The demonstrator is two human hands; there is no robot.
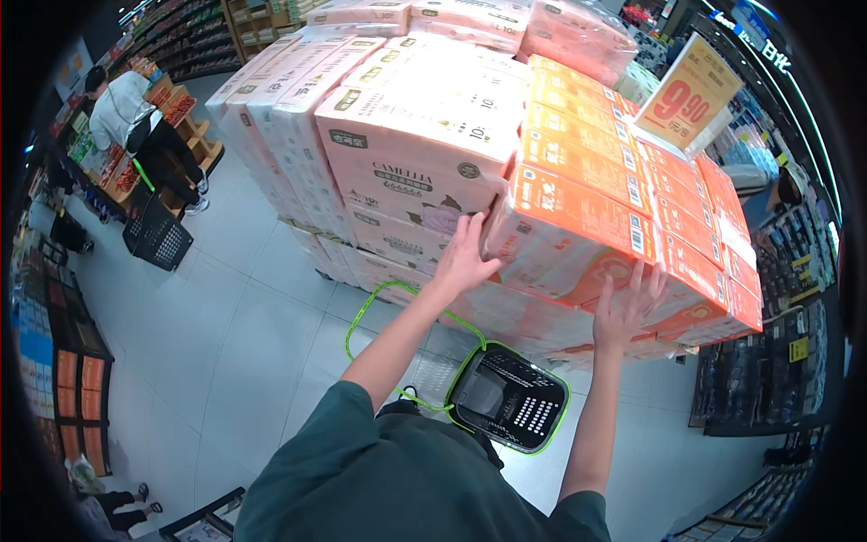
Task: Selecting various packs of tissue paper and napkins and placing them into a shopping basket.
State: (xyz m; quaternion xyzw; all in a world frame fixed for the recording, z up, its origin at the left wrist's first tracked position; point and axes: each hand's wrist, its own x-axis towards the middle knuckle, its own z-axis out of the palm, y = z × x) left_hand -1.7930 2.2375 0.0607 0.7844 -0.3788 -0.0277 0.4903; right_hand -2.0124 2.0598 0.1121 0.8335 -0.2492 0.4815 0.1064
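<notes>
My left hand [467,254] is at the front left edge of an orange tissue pack [576,206], its fingers by the gap beside a pink tissue pack [406,162] and its thumb towards the orange pack's front. My right hand [626,308] lies with fingers spread against the orange pack's lower right front. Neither hand is closed around anything. Both packs are part of a tall stacked display. On the floor between my arms stands a black shopping basket [498,389] with a green rim; its green handle [352,318] leans out to the left.
A price sign [687,95] stands on the orange stack. At the far left, a person in a white top [125,108] bends over a produce stand beside another black basket [159,234]. Stocked shelves line the right side [765,366] and left side [68,379]. Pale floor tiles [250,325] stretch left.
</notes>
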